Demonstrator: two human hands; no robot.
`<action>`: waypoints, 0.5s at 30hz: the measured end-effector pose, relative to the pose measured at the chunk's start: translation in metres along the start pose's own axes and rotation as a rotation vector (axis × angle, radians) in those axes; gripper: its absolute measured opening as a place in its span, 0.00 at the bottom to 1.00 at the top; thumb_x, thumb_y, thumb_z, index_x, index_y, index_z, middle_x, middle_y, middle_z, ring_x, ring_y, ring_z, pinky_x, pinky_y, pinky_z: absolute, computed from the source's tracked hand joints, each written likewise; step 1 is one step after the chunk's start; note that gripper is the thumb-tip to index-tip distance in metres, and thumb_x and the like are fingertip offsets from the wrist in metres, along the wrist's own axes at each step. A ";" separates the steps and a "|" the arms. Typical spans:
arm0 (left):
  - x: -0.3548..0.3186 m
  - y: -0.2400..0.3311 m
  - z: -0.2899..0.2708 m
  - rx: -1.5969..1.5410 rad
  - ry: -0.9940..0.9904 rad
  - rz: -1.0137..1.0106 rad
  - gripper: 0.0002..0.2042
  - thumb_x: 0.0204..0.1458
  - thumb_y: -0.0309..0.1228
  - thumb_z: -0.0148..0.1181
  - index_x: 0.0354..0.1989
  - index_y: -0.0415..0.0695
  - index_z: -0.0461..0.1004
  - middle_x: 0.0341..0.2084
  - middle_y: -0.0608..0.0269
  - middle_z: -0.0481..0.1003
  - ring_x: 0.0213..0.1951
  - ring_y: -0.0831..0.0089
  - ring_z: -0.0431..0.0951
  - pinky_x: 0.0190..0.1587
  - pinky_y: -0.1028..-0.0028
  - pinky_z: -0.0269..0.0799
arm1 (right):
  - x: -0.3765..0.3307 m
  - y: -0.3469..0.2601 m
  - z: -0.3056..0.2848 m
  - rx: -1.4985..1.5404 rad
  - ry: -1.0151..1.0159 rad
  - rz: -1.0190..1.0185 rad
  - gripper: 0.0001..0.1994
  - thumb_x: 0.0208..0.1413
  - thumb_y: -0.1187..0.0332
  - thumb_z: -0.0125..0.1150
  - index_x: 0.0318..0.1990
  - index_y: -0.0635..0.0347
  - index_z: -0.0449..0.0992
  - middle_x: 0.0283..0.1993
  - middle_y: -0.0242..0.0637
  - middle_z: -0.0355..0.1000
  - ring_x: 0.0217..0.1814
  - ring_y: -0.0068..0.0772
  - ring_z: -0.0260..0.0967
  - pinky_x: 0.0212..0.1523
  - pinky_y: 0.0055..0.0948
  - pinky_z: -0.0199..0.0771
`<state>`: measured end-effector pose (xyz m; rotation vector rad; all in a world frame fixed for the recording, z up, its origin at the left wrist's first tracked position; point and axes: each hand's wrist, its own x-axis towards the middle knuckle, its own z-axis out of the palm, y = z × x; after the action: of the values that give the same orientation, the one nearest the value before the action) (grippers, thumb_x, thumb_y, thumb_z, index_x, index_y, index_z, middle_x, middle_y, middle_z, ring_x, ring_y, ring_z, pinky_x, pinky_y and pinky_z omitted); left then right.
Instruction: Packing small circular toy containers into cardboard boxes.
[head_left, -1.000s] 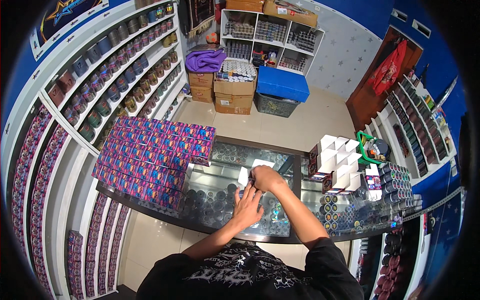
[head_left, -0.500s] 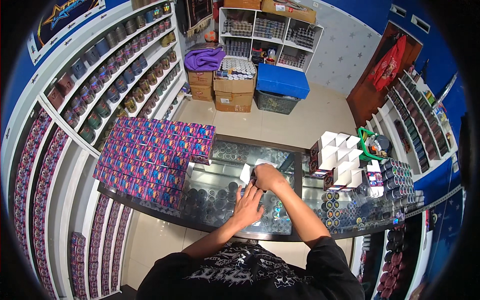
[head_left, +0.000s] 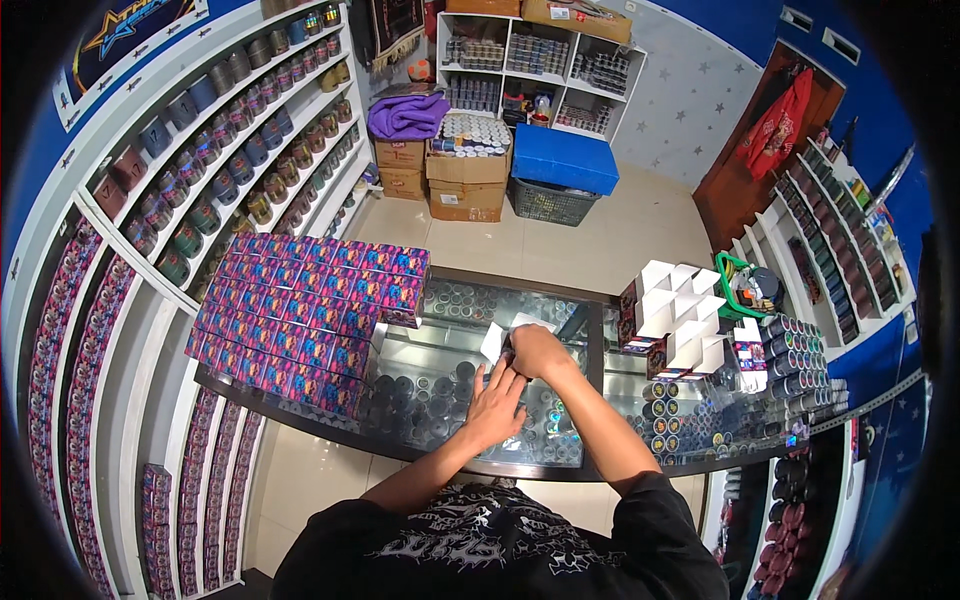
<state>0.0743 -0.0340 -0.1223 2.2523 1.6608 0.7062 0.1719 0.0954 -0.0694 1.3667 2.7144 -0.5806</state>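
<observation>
A small carton with raised white flaps (head_left: 493,343) stands on the glass counter (head_left: 440,350) in front of me, its body mostly covered by my hands. My right hand (head_left: 541,353) is curled over the carton's opening, fingers bent down; whatever they grip is hidden. Alongside it, my left hand (head_left: 496,405) rests with fingers stretched forward and somewhat apart, the tips against the carton's near side. Left of my hands, a big block of stacked patterned boxes (head_left: 300,315) in purple, pink and blue covers the counter. Several boxes with open white flaps (head_left: 680,305) are grouped to the right.
Stacked round containers (head_left: 795,355) and a green basket (head_left: 735,285) occupy the counter's right end. Round containers show beneath the glass. Shelves of cups (head_left: 230,150) line the left wall. Beyond the counter are cardboard boxes (head_left: 468,190) and a blue lid on a crate (head_left: 565,160).
My left fingers have shifted slightly at the carton's near side, and the white flap has moved a little. My right hand stays curled over the opening.
</observation>
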 end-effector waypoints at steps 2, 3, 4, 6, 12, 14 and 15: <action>-0.002 0.001 0.001 0.010 0.004 -0.002 0.31 0.44 0.34 0.62 0.58 0.39 0.62 0.61 0.50 0.58 0.69 0.52 0.49 0.65 0.43 0.42 | 0.002 0.003 0.005 -0.006 0.052 -0.016 0.09 0.40 0.71 0.61 0.30 0.67 0.80 0.35 0.56 0.76 0.41 0.55 0.75 0.44 0.43 0.75; -0.002 0.002 0.002 0.020 0.010 -0.005 0.31 0.44 0.34 0.62 0.58 0.39 0.62 0.61 0.50 0.58 0.69 0.51 0.49 0.65 0.43 0.42 | 0.002 0.003 0.004 -0.005 0.051 -0.016 0.09 0.40 0.71 0.61 0.30 0.67 0.80 0.35 0.56 0.76 0.41 0.55 0.75 0.44 0.43 0.75; -0.002 0.002 0.002 0.020 0.009 -0.005 0.31 0.44 0.34 0.62 0.58 0.39 0.62 0.61 0.50 0.58 0.69 0.51 0.49 0.65 0.43 0.42 | 0.001 0.003 0.004 -0.005 0.055 -0.025 0.09 0.40 0.72 0.62 0.30 0.67 0.79 0.35 0.55 0.76 0.42 0.55 0.75 0.44 0.43 0.75; -0.002 0.003 0.002 0.037 -0.008 -0.020 0.32 0.43 0.34 0.63 0.59 0.39 0.61 0.60 0.50 0.59 0.69 0.50 0.48 0.65 0.42 0.41 | 0.001 0.002 0.003 -0.004 0.058 -0.034 0.09 0.39 0.72 0.62 0.30 0.67 0.79 0.35 0.55 0.76 0.42 0.55 0.74 0.44 0.43 0.75; 0.001 0.005 0.003 0.038 0.006 -0.045 0.32 0.43 0.34 0.63 0.58 0.39 0.61 0.59 0.49 0.59 0.67 0.51 0.51 0.63 0.43 0.44 | 0.002 -0.001 -0.001 0.004 0.057 -0.028 0.08 0.37 0.73 0.62 0.27 0.67 0.78 0.34 0.55 0.75 0.41 0.56 0.74 0.43 0.45 0.74; 0.001 0.005 0.005 0.045 0.009 -0.043 0.32 0.42 0.34 0.63 0.58 0.39 0.61 0.58 0.49 0.60 0.66 0.51 0.52 0.63 0.43 0.45 | 0.002 -0.003 -0.007 -0.028 -0.028 -0.017 0.10 0.41 0.72 0.64 0.31 0.69 0.80 0.38 0.55 0.76 0.45 0.53 0.74 0.47 0.42 0.75; 0.001 0.005 0.006 0.052 0.015 -0.040 0.32 0.42 0.35 0.63 0.57 0.39 0.61 0.58 0.48 0.60 0.65 0.51 0.53 0.63 0.44 0.46 | 0.002 -0.004 -0.007 -0.026 -0.029 -0.016 0.10 0.41 0.72 0.64 0.31 0.69 0.80 0.38 0.55 0.76 0.45 0.53 0.74 0.47 0.42 0.75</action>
<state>0.0816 -0.0346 -0.1246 2.2472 1.7457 0.6801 0.1684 0.0977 -0.0621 1.3211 2.7028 -0.5600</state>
